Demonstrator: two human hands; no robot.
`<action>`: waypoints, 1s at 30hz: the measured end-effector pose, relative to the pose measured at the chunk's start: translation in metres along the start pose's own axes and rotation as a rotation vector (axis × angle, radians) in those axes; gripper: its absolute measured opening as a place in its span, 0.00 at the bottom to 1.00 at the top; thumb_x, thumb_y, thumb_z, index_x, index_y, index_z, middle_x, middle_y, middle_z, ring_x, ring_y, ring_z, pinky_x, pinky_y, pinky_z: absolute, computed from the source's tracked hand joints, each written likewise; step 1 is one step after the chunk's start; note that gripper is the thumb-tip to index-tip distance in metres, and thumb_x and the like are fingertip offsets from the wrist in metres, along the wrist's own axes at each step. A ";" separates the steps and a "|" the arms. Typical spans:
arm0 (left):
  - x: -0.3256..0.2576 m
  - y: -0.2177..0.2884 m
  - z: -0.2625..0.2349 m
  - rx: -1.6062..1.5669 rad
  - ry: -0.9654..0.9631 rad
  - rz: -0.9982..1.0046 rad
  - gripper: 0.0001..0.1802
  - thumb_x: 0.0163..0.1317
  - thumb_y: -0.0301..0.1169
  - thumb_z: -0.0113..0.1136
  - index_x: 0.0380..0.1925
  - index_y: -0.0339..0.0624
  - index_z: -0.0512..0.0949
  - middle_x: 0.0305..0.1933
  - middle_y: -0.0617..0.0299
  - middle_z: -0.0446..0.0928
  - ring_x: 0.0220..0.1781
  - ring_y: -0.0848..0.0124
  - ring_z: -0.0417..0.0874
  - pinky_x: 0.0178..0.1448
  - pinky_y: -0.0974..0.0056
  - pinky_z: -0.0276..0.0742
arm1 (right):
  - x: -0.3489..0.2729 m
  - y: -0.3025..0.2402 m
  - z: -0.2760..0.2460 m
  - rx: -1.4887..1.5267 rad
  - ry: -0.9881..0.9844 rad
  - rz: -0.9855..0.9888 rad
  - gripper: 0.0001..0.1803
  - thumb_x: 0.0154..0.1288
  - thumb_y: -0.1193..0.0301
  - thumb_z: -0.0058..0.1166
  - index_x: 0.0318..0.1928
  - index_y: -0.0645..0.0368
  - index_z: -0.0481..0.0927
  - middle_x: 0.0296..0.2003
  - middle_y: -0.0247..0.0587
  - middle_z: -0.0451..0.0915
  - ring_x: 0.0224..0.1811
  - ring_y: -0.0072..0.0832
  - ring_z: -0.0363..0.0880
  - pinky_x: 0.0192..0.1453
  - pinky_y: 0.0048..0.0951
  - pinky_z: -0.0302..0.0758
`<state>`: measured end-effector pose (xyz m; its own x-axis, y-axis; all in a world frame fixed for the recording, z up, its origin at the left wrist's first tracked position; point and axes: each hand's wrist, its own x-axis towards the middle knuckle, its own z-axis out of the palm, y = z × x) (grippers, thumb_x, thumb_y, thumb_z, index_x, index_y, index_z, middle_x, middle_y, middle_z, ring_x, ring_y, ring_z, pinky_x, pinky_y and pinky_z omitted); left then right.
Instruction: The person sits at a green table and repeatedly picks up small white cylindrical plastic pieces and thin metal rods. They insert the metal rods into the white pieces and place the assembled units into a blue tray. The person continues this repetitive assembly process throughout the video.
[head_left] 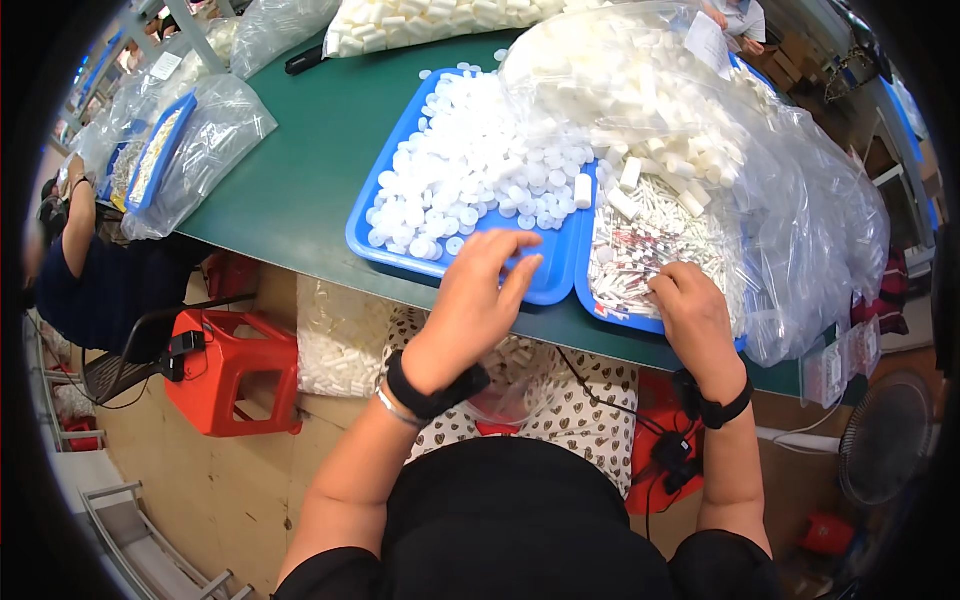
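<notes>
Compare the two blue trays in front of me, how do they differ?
The left blue tray holds loose round white caps; the right blue tray holds thin sticks with red marks. The left tray lies open; the right sits half under a clear plastic bag. Both rest on the green table.

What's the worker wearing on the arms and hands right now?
Both hands are bare, no gloves. The left hand has a black wristband plus a thin silver bracelet behind it. The right hand has a black wristband. Short black sleeves end above the elbows.

left hand (478, 300) over blue tray (372, 250) of white caps (470, 170) | right hand (693, 310) in small tubes (640, 250)
</notes>
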<state>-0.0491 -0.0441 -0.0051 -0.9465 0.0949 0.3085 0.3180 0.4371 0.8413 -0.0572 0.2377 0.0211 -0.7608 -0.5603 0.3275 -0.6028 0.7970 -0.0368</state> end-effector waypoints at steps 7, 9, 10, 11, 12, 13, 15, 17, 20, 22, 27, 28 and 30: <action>0.046 -0.019 -0.005 0.550 0.240 0.078 0.22 0.59 0.34 0.66 0.54 0.46 0.78 0.65 0.47 0.68 0.68 0.47 0.62 0.70 0.44 0.56 | 0.000 -0.007 -0.007 0.091 0.085 0.067 0.09 0.59 0.80 0.59 0.39 0.63 0.74 0.36 0.46 0.78 0.37 0.44 0.79 0.41 0.38 0.76; 0.059 -0.046 -0.014 0.671 0.357 0.008 0.23 0.60 0.39 0.66 0.57 0.51 0.77 0.66 0.48 0.68 0.71 0.48 0.61 0.72 0.44 0.54 | -0.002 -0.010 -0.003 0.110 0.107 0.077 0.09 0.59 0.80 0.59 0.39 0.62 0.74 0.35 0.46 0.78 0.36 0.44 0.79 0.40 0.39 0.76; 0.064 -0.056 -0.018 0.638 0.318 -0.114 0.27 0.62 0.46 0.63 0.60 0.52 0.76 0.68 0.43 0.67 0.72 0.46 0.62 0.73 0.44 0.52 | -0.003 -0.010 0.001 0.119 0.124 0.078 0.09 0.59 0.80 0.59 0.39 0.62 0.74 0.35 0.46 0.78 0.35 0.45 0.79 0.39 0.39 0.76; 0.068 -0.062 -0.021 0.637 0.273 -0.122 0.28 0.63 0.48 0.62 0.61 0.52 0.76 0.68 0.42 0.66 0.72 0.46 0.63 0.73 0.44 0.52 | -0.003 -0.009 0.005 0.129 0.141 0.078 0.09 0.59 0.80 0.59 0.39 0.62 0.74 0.35 0.46 0.78 0.35 0.45 0.79 0.39 0.39 0.76; 0.071 -0.064 -0.022 0.634 0.220 -0.132 0.28 0.63 0.49 0.61 0.61 0.53 0.75 0.68 0.41 0.66 0.72 0.45 0.63 0.73 0.44 0.52 | -0.004 -0.008 0.008 0.130 0.161 0.072 0.09 0.60 0.80 0.59 0.39 0.62 0.73 0.35 0.46 0.78 0.35 0.45 0.79 0.38 0.39 0.76; 0.070 -0.065 -0.022 0.632 0.160 -0.152 0.29 0.63 0.51 0.60 0.62 0.53 0.75 0.68 0.41 0.66 0.72 0.45 0.64 0.73 0.44 0.52 | -0.006 -0.008 0.014 0.140 0.172 0.068 0.09 0.60 0.80 0.59 0.39 0.62 0.73 0.35 0.46 0.78 0.35 0.45 0.79 0.37 0.39 0.76; 0.076 -0.062 -0.020 0.669 0.136 -0.120 0.30 0.63 0.52 0.59 0.62 0.55 0.75 0.65 0.41 0.69 0.69 0.45 0.68 0.71 0.43 0.56 | -0.010 -0.007 0.028 0.198 0.219 0.074 0.09 0.61 0.81 0.58 0.40 0.62 0.74 0.35 0.46 0.79 0.33 0.46 0.79 0.35 0.40 0.75; 0.074 -0.057 -0.017 0.730 0.099 -0.079 0.29 0.63 0.52 0.60 0.61 0.54 0.75 0.62 0.44 0.72 0.64 0.46 0.72 0.68 0.43 0.60 | -0.015 -0.011 0.036 0.213 0.282 0.139 0.08 0.62 0.80 0.58 0.40 0.62 0.74 0.34 0.46 0.79 0.31 0.45 0.80 0.33 0.39 0.75; 0.072 -0.055 -0.006 0.779 0.068 -0.084 0.26 0.64 0.50 0.59 0.60 0.54 0.76 0.59 0.48 0.75 0.59 0.47 0.74 0.64 0.43 0.64 | -0.016 -0.012 0.041 0.259 0.276 0.199 0.08 0.63 0.80 0.59 0.41 0.61 0.75 0.33 0.45 0.80 0.29 0.43 0.80 0.31 0.37 0.75; 0.067 -0.051 -0.002 0.760 0.063 -0.029 0.26 0.64 0.48 0.60 0.59 0.50 0.76 0.58 0.48 0.76 0.58 0.46 0.74 0.62 0.43 0.67 | -0.016 -0.011 0.042 0.273 0.280 0.204 0.07 0.63 0.79 0.59 0.41 0.61 0.75 0.32 0.44 0.80 0.29 0.43 0.80 0.31 0.37 0.74; 0.044 -0.033 0.027 0.579 0.003 0.046 0.30 0.63 0.41 0.63 0.60 0.35 0.70 0.52 0.41 0.77 0.56 0.43 0.74 0.62 0.45 0.69 | -0.017 -0.010 0.044 0.295 0.303 0.205 0.07 0.63 0.79 0.59 0.40 0.62 0.75 0.32 0.44 0.80 0.28 0.41 0.80 0.30 0.36 0.74; 0.041 -0.027 0.028 0.558 0.018 0.058 0.29 0.63 0.41 0.63 0.59 0.36 0.71 0.52 0.41 0.77 0.57 0.43 0.74 0.62 0.46 0.69 | -0.017 -0.009 0.044 0.297 0.303 0.200 0.07 0.63 0.79 0.59 0.40 0.62 0.75 0.32 0.44 0.80 0.28 0.41 0.80 0.30 0.36 0.74; 0.043 -0.023 0.026 0.544 0.056 0.085 0.27 0.63 0.41 0.63 0.58 0.39 0.73 0.53 0.41 0.76 0.58 0.43 0.73 0.63 0.47 0.69 | -0.016 -0.009 0.043 0.300 0.302 0.194 0.07 0.63 0.79 0.59 0.40 0.62 0.75 0.32 0.44 0.80 0.28 0.41 0.80 0.30 0.36 0.74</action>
<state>-0.0986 -0.0274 -0.0229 -0.9095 0.1087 0.4012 0.3051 0.8302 0.4666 -0.0495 0.2297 -0.0243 -0.7891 -0.2813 0.5461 -0.5330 0.7555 -0.3810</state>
